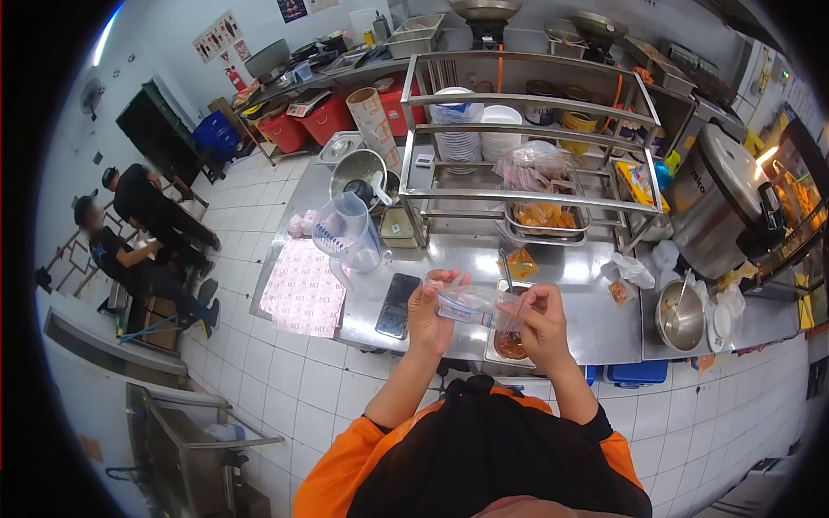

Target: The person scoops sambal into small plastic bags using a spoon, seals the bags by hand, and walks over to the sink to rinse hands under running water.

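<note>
A clear plastic bag (466, 309) is near the centre of the frame, held above the steel bench (596, 328). It looks thin, glossy and crinkled, with blue printing and a touch of red along its lower part; the lettering is too small to read. The left hand (429, 321) grips its left end, the thumb against the film and the other fingers curled upward. The right hand (542, 324) pinches its right end between thumb and forefinger, the remaining fingers bent.

Partly hidden behind the right hand, a metal tray (491, 351) contains glossy red-brown food. Left of the hands lies a flat, dark, rectangular phone (398, 306) with a shiny face. Farther left are a transparent plastic jug (332, 229) with blue markings and pink-patterned paper (302, 289). A rack (527, 97) of smooth metal bars stands at upper centre.
</note>
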`<action>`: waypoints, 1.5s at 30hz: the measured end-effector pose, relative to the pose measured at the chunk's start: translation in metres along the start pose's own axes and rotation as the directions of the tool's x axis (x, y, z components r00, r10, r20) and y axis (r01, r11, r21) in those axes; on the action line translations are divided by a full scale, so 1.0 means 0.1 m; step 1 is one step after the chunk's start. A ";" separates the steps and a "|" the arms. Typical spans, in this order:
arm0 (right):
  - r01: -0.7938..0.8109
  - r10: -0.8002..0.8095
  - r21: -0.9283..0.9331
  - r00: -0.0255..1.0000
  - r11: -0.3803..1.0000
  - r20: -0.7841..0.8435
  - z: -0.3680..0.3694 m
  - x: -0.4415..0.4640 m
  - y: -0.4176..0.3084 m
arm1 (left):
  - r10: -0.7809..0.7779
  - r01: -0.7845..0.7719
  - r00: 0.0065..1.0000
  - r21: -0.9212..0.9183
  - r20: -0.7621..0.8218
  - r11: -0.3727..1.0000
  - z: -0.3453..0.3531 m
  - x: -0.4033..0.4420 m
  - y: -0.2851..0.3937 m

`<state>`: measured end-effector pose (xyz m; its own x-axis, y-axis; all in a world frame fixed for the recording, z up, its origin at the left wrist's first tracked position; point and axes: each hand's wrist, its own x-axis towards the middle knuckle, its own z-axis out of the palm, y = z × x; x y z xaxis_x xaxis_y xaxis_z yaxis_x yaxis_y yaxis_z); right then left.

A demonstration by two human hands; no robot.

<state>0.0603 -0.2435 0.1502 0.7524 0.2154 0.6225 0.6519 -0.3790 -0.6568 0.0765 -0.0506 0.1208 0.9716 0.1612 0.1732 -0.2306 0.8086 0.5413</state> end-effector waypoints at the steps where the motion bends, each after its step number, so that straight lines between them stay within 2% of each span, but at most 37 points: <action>1: -0.017 0.015 0.049 0.999 0.999 0.045 -0.02 0.00 0.01 | -0.020 0.021 0.999 -0.026 0.026 0.999 0.04 0.00 -0.02; 4: 0.009 -0.019 0.124 0.997 0.992 0.079 -0.05 0.12 -0.08 | -0.069 0.070 0.996 -0.028 0.047 0.997 0.16 0.01 -0.03; 7: 0.066 -0.068 0.015 0.981 0.998 0.184 -0.08 0.15 -0.03 | -0.033 0.033 0.994 0.005 0.102 0.999 0.24 0.01 -0.07; 10: 0.004 0.014 -0.095 0.981 0.995 0.191 -0.03 0.15 -0.20 | 0.010 -0.014 0.992 0.032 0.122 0.999 0.26 0.00 -0.09; 13: 0.012 -0.012 -0.006 0.996 1.000 0.083 0.03 0.16 -0.19 | 0.000 0.001 0.991 -0.013 0.132 1.000 0.28 -0.03 -0.05; 19: 0.027 -0.021 0.081 0.998 0.996 -0.067 0.02 0.10 -0.07 | 0.112 -0.110 0.990 -0.024 0.081 0.994 0.15 0.04 0.10; 22: -0.011 0.035 0.138 0.985 0.990 -0.170 -0.11 0.02 0.00 | 0.148 -0.147 0.989 -0.046 0.015 0.988 0.01 0.15 0.14; 25: -0.185 0.215 0.135 0.941 0.974 -0.260 -0.34 -0.15 0.31 | 0.077 -0.057 0.988 0.147 -0.133 0.988 -0.55 0.48 0.14; 28: -0.429 0.483 0.228 0.816 0.874 -0.318 -0.58 -0.30 0.71 | 0.096 -0.021 0.911 0.189 -0.400 0.982 -0.71 0.73 0.01; 29: -0.517 0.584 0.275 0.746 0.810 -0.319 -0.64 -0.40 0.86 | 0.046 0.066 0.874 0.212 -0.483 0.975 -0.80 0.77 -0.03; 31: -0.568 0.545 0.067 0.741 0.820 -0.392 -0.72 -0.64 1.24 | -0.046 0.252 0.761 0.229 -0.647 0.940 -0.97 0.75 -0.12; 32: -0.591 0.521 -0.040 0.739 0.806 -0.426 -0.73 -0.75 1.46 | -0.028 0.272 0.769 0.287 -0.638 0.918 -1.00 0.70 -0.15; 34: -0.612 0.553 -0.017 0.725 0.790 -0.410 -0.68 -1.02 1.97 | -0.002 0.318 0.780 0.393 -0.625 0.863 -1.09 0.49 -0.21; 37: -0.669 0.617 0.005 0.682 0.743 -0.393 -0.61 -1.10 2.25 | 0.231 0.140 0.881 0.694 -0.413 0.707 -1.87 0.35 -0.35; 39: -0.691 0.637 0.004 0.664 0.723 -0.392 -0.62 -0.96 2.21 | 0.289 0.302 0.836 0.831 -0.466 0.467 -1.88 0.15 -0.19; 40: -0.659 0.581 -0.015 0.673 0.752 -0.458 -0.63 -0.91 2.27 | 0.328 0.383 0.811 0.863 -0.485 0.330 -1.88 0.08 -0.09; 41: -0.630 0.526 -0.035 0.676 0.776 -0.517 -0.65 -0.88 2.32 | 0.300 0.432 0.800 0.846 -0.520 0.314 -1.88 0.03 0.01; 42: -0.602 0.468 -0.058 0.675 0.796 -0.571 -0.65 -0.85 2.34 | 0.350 0.420 0.820 0.892 -0.452 0.169 -1.92 -0.03 0.04; 43: -0.584 0.523 0.074 0.654 0.808 -0.546 -0.67 -0.81 2.30 | 0.387 0.405 0.840 0.914 -0.380 0.019 -1.97 -0.09 0.06; 44: -0.528 0.482 0.108 0.650 0.843 -0.587 -0.66 -0.83 2.35 | 0.411 0.386 0.860 0.913 -0.303 -0.134 -2.02 -0.16 0.09; 45: -0.468 0.443 0.139 0.641 0.873 -0.627 -0.66 -0.80 2.34 | 0.405 0.287 0.902 0.906 -0.147 -0.311 -2.07 -0.22 0.10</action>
<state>0.1464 -0.4092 -0.0255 0.7120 -0.5939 0.3746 0.2303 -0.3064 -0.9236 0.0636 0.0713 -0.0478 0.7911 0.5560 0.2550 0.3026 -0.7180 0.6268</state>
